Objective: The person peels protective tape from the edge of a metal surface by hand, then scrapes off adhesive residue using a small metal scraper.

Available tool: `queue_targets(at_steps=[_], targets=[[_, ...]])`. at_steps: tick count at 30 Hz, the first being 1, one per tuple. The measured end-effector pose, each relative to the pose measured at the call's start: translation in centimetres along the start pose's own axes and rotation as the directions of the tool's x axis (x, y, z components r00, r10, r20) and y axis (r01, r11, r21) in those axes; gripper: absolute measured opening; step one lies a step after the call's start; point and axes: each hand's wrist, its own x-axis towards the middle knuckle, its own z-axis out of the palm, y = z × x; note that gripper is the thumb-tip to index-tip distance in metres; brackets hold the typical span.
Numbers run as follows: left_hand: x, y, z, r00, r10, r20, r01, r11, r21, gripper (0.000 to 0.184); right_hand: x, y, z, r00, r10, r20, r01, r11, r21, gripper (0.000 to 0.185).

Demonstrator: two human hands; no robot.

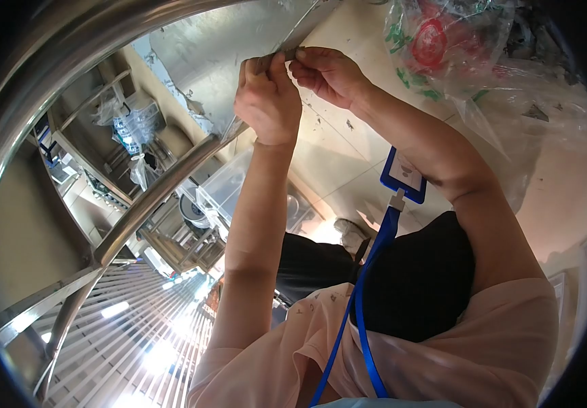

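Note:
Near the top of the view, my left hand (269,102) is closed, fingers curled around a small dark grey strip (290,54). To its right, my right hand (327,73) pinches the strip's other end between thumb and fingertips. The strip lies against or just in front of the edge of a scuffed metal sheet (218,51); whether it touches the sheet I cannot tell. A thin line runs up from the strip along that edge. Part of the strip is hidden by my left fingers.
A bent metal tube frame (160,190) curves along the left. At upper right lies a clear plastic bag (443,47) with red and green printing. Clear plastic boxes (229,180) stand beyond my left forearm. A badge (404,175) hangs on a blue lanyard (383,231).

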Motion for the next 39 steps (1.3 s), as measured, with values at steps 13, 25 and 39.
queue_targets(at_steps=[13, 25, 39], targets=[[0.2, -2.6, -0.6, 0.988, 0.112, 0.11, -0.101, 0.99, -0.1, 0.016, 0.2, 0.4, -0.4, 0.998, -0.003, 0.065, 0.003, 1.0, 0.008, 0.016], [0.3, -2.8, -0.9, 0.979, 0.19, 0.079, -0.182, 0.978, -0.102, 0.01, 0.5, 0.5, 0.5, 0.999, 0.044, 0.029, -0.045, 0.999, 0.022, 0.018], [0.3, -2.0, -0.9, 0.972, 0.232, 0.04, -0.231, 0.972, -0.03, 0.007, 0.3, 0.9, -0.1, 0.993, 0.121, -0.007, -0.121, 0.992, 0.029, 0.017]])
